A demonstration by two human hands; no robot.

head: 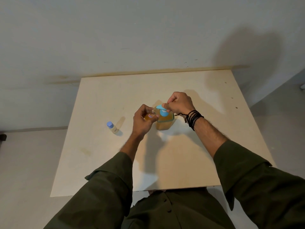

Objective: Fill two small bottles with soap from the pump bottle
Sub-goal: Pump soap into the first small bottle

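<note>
Currently we are at the filling step, near the middle of the table [102, 162]. Our left hand [143, 120] holds one small bottle [149, 116] with fingers and thumb curled round it, its mouth brought up under the spout of the pump bottle [165, 123]. This small bottle shows amber soap inside and a red-and-white label; how full it is we cannot tell, since the fingers cover most of it. Our right hand [179, 103] is curled over the blue pump head [162, 109], pressing it from the far side. The pump bottle stands upright on the table, just right of the held bottle and touching or nearly touching it.

To do this step well, in our judgement:

1. Keep the small bottle's mouth directly under the spout tip before each stroke; the opening is narrow and soap will run down the outside if it is offset.
2. Press the pump straight down, slowly, so the pump bottle does not tip or slide.
3. Hold the small bottle upright or only slightly tilted toward the spout.
4. Pause between strokes and let the thick soap settle before adding more.

The second small bottle [112, 128], with its blue cap on, stands well apart toward the left edge of the table, and appears pale or nearly empty.
</note>
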